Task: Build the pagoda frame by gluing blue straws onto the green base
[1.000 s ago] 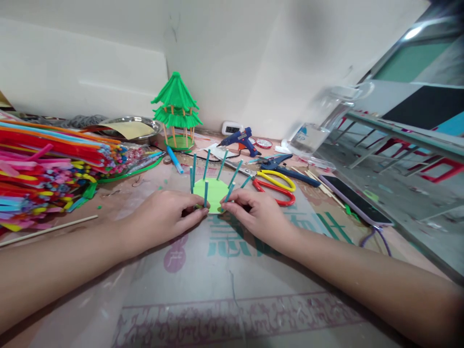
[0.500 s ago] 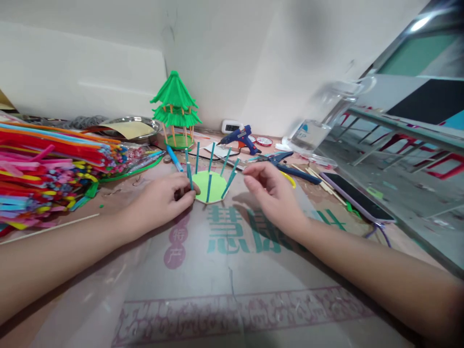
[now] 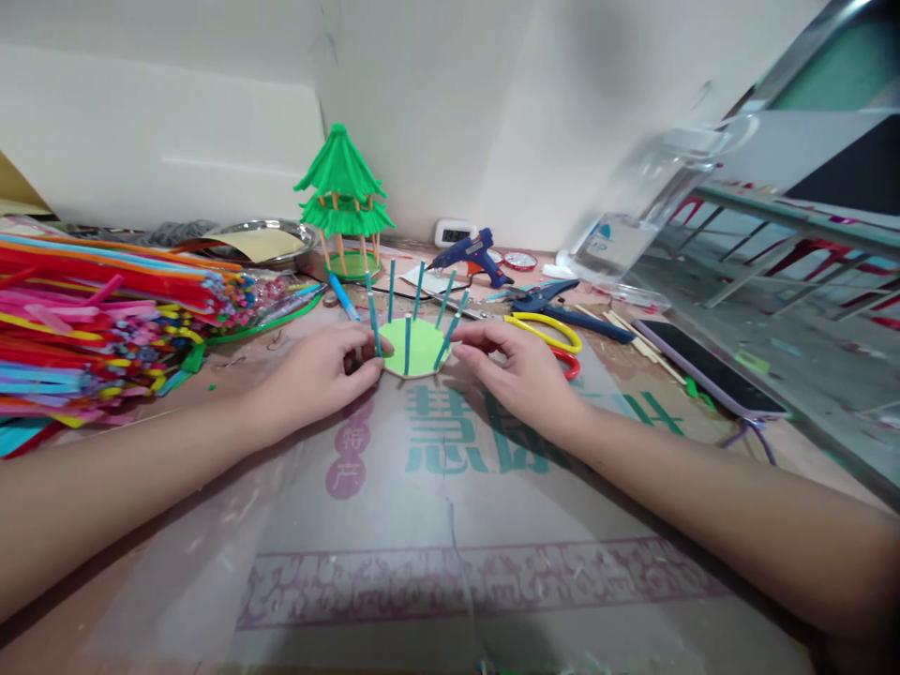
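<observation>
A light green, many-sided base (image 3: 424,345) lies on the plastic-covered table in front of me, with several thin blue-green sticks (image 3: 408,345) standing upright around its edge. My left hand (image 3: 327,375) pinches the base's left rim beside one stick, thumb in front and fingers behind. At the right rim, my right hand (image 3: 517,370) has its thumb and forefinger closed at the edge, close to another stick; the exact contact is hard to see. Behind the base stands a green two-tiered pavilion model (image 3: 344,202) on orange-tan posts.
Bundles of colourful pipe cleaners (image 3: 105,328) fill the left side. Behind are a metal plate (image 3: 299,246), a blue marker (image 3: 344,298), a glue gun (image 3: 474,258) and a small white timer (image 3: 454,232). Rightward are scissors (image 3: 545,330), blue-handled pliers (image 3: 555,302), a water jug (image 3: 633,216) and a phone (image 3: 710,367).
My right hand has come leftward to the base's right rim, uncovering the scissors' handles. My left hand stays at the left rim. The view has shifted slightly.
</observation>
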A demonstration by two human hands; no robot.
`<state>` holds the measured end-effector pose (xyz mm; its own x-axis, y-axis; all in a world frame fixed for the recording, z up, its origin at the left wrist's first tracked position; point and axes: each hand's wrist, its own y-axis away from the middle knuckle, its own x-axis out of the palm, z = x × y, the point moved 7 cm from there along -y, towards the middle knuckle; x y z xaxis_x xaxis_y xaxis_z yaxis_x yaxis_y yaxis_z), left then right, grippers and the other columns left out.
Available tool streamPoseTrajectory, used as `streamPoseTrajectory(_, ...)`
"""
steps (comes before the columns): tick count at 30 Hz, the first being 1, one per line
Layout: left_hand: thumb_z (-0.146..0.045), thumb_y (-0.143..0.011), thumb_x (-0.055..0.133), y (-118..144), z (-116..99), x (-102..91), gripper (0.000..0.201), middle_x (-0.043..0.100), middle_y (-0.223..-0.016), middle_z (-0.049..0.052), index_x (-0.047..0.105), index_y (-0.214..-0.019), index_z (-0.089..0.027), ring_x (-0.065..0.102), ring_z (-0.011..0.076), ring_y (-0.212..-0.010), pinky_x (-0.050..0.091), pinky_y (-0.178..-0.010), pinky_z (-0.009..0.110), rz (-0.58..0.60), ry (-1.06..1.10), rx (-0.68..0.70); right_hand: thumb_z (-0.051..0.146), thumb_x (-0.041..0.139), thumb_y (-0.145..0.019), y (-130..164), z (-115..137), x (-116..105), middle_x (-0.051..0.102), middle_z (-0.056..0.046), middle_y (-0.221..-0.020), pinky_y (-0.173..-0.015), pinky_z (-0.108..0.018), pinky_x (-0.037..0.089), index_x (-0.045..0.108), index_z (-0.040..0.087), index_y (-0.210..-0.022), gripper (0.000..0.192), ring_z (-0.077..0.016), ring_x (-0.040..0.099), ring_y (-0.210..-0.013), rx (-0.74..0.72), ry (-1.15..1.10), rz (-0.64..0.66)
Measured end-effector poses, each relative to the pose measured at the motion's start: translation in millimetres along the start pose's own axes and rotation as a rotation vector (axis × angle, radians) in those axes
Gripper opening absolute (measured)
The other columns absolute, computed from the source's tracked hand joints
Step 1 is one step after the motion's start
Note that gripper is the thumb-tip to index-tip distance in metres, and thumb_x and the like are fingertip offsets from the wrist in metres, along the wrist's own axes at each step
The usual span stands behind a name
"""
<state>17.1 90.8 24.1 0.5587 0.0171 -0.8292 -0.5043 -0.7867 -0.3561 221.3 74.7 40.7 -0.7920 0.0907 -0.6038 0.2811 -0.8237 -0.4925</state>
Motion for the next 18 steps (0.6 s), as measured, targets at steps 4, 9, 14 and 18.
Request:
streamPoseTrajectory(4,-0.033,-0.09,0.053,-0.6,-0.9,-2.0,0.019,0.061,-0.076,0.002,0.063,-0.084,-0.018,0.054,0.018,-0.07,0.04,-0.063,0.031,-0.03,-0.016,0.02,0.03,0.063,-0.094,0.7,5.3,-5.7,0.069,-0.002,-0.081,-0.068,-0.029,0.049,0.071,0.018,-0.103,0.018,-0.0147,0.061,-0.072,-0.035,-0.042,-0.074)
streamPoseTrajectory(9,-0.032,-0.092,0.051,-1.1,-0.4,-2.1,0.021,0.061,-0.077,0.003,0.063,-0.083,-0.018,0.055,0.0191,-0.073,0.041,-0.066,0.032,-0.033,-0.022,0.032,0.033,0.064,-0.092,-0.7,3.7,0.7,0.068,-0.002,-0.084,-0.07,-0.03,0.049,0.068,0.019,-0.102,0.018,-0.0158,0.061,-0.075,-0.006,-0.044,0.005)
streamPoseTrajectory(14,-0.035,-0.098,0.049,3.2,-9.4,-1.8,0.028,0.067,-0.081,0.004,0.068,-0.085,-0.018,0.06,0.0191,-0.075,0.043,-0.067,0.032,-0.017,-0.021,0.085,0.029,0.06,-0.095,3.0,4.8,-7.4,0.059,0.001,-0.08,-0.065,-0.028,0.044,0.059,0.021,-0.092,0.009,-0.0124,0.053,-0.069,-0.027,-0.125,-0.086)
streamPoseTrajectory(18,-0.038,-0.101,0.047,9.9,-21.4,2.8,0.032,0.075,-0.091,0.005,0.071,-0.091,-0.019,0.067,0.0208,-0.086,0.049,-0.076,0.033,0.028,-0.04,0.145,0.029,0.058,-0.098,11.6,19.2,-21.8,0.051,0.003,-0.077,-0.063,-0.029,0.041,0.053,0.023,-0.087,0.014,-0.0113,0.046,-0.066,-0.137,-0.13,-0.191)
